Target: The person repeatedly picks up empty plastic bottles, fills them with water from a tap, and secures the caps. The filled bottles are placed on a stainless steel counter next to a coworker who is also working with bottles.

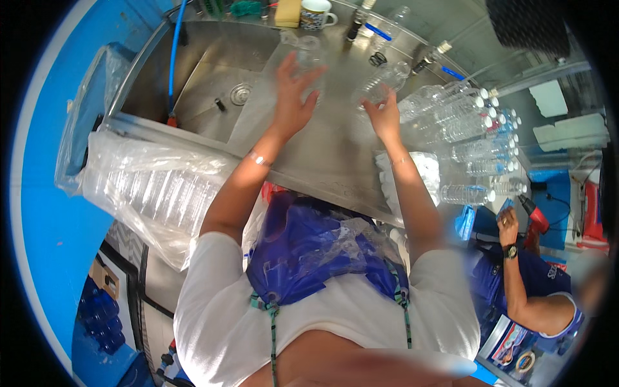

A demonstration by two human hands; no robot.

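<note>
My left hand [296,94] is over the stainless steel counter [329,150] with its fingers spread, beside an uncapped clear plastic bottle [309,51] that it partly covers; blur hides any contact. My right hand [384,109] has thumb and fingers at the lower end of another clear bottle [387,80], which lies tilted on the counter; whether it grips the bottle is unclear. White-capped clear bottles [466,123] stand in rows at the right. Beneath my right forearm is a clear bag of white caps [425,169].
A sink basin [203,96] with a blue hose [175,63] is at the left. Below it lies a plastic bag of empty bottles [159,184]. A mug [315,14] and sponge [288,13] are at the back, near filling taps [358,24]. A co-worker [517,290] is at the right by a red heat gun [534,213].
</note>
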